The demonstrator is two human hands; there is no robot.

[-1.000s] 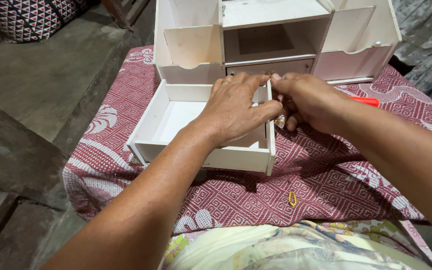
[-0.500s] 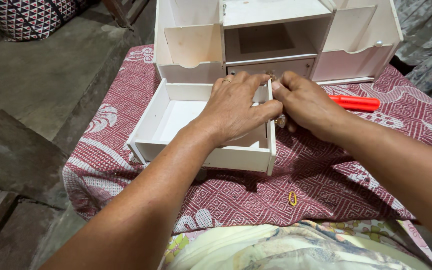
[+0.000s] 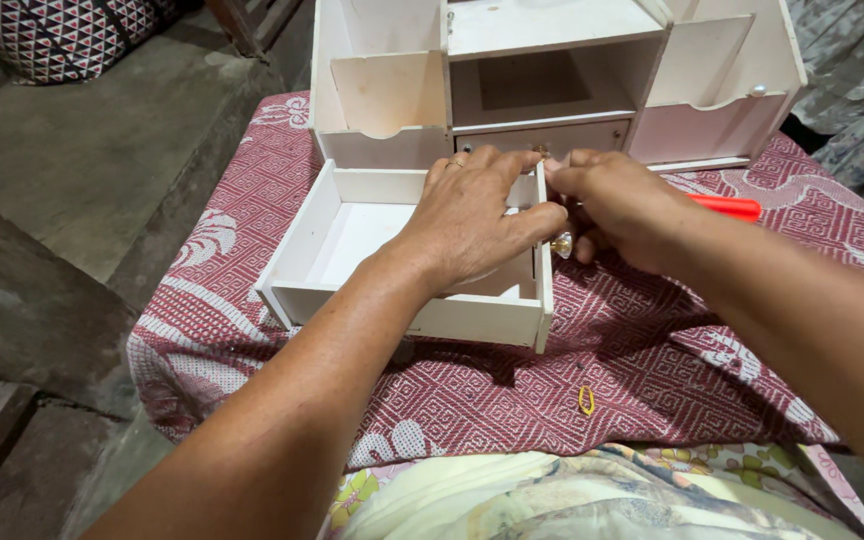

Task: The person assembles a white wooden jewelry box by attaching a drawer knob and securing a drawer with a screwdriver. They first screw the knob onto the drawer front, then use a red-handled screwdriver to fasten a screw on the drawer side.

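Note:
A white wooden drawer (image 3: 352, 250) lies pulled out on the red patterned cloth (image 3: 652, 370). My left hand (image 3: 477, 215) rests over the drawer's right end, with its thumb pressed on the front panel. My right hand (image 3: 617, 205) pinches a small round metal knob (image 3: 561, 243) against the outer face of that panel. Behind the hands stands a white wooden organiser cabinet (image 3: 552, 90) with open compartments and an empty slot.
An orange-red tool handle (image 3: 727, 207) lies on the cloth to the right, behind my right wrist. A small yellow ring (image 3: 586, 400) sits on the cloth near the front edge. To the left the table drops off to a grey concrete floor (image 3: 82, 170).
Both hands have stayed on the drawer's front panel. My right hand has shifted a little at the knob, and more of the orange-red handle now shows.

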